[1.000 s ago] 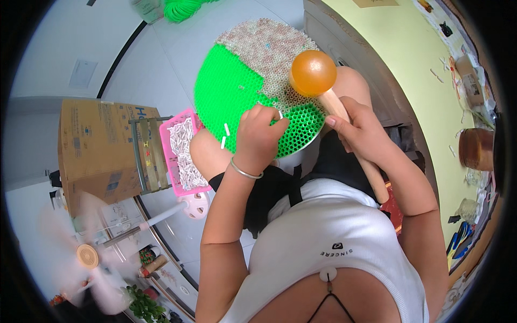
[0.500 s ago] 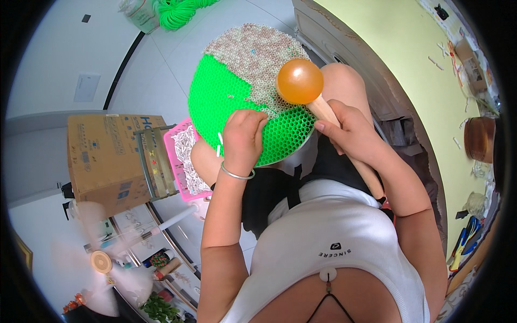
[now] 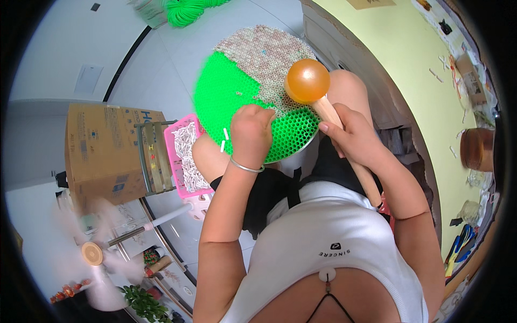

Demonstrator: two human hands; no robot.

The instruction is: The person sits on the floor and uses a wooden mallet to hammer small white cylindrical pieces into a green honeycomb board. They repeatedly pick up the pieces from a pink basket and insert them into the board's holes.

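Across my lap lies a round green honeycomb board (image 3: 221, 86). Pale, brownish small tubes (image 3: 269, 51) fill many cells on its far and right side; bare green cells show at the left and near side. My right hand (image 3: 353, 133) grips the wooden handle of a mallet (image 3: 308, 81) whose head is a translucent orange ball, held over the board's right part. Fingers pinched, my left hand (image 3: 252, 129) is at the border of the filled cells; whatever is between its fingertips is hidden. Two white tubes (image 3: 223, 141) show beside that hand's left edge.
A pink basket (image 3: 171, 156) of white tubes stands left of my leg, near a cardboard box (image 3: 107, 151) and a small folding stool (image 3: 155, 161). A fan (image 3: 92, 253) spins at lower left. To the right runs a yellow tabletop (image 3: 420, 81) with scattered items.
The view has shifted slightly, so the board and both hands appear a little further right. My left hand stays pinched near the filled border; the mallet stays in my right hand.
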